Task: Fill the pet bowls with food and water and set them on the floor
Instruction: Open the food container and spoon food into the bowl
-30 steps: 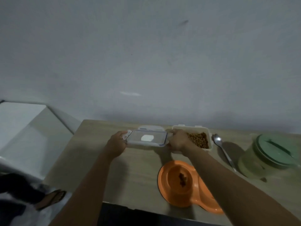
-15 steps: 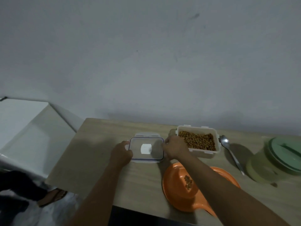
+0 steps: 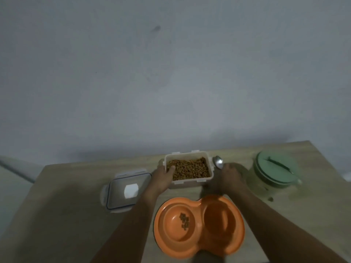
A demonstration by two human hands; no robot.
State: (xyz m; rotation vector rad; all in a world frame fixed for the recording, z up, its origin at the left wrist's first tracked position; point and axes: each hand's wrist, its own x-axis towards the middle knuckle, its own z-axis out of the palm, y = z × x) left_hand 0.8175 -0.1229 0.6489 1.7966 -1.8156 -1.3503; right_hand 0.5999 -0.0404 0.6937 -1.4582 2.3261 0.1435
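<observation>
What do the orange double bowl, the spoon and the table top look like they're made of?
The orange double bowl looks like moulded plastic: even colour, soft sheen, rounded rims. The spoon looks like polished metal, silvery with a bright glint. The table shows pale wood grain with a matt finish; solid wood or laminate, I cannot tell.

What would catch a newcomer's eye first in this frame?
The bright orange double pet bowl at the table's near edge, with a few kibbles in its left well and its right well bare. Behind it sits an open container of kibble, the left hand gripping its left side, the right hand over the spoon.
</observation>
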